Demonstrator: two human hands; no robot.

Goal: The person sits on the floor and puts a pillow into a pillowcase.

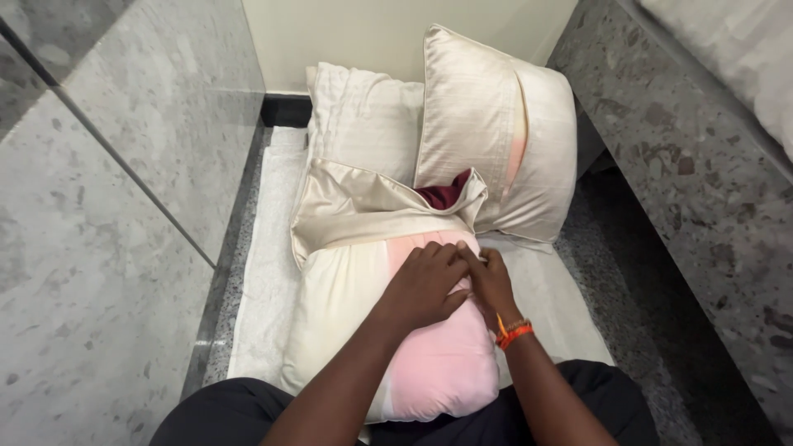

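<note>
Both hands, left hand point(424, 285) and right hand point(489, 277), pinch the pink-and-cream pillow point(429, 363) together, beige cover point(363, 211) bunched just beyond their grip, cushions behind.

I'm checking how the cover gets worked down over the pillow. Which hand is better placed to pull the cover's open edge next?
Probably the left hand: its fingers lie nearest the satin cover and its edge. The right hand sits slightly lower, pinching at the pink-and-white pillow.
</note>
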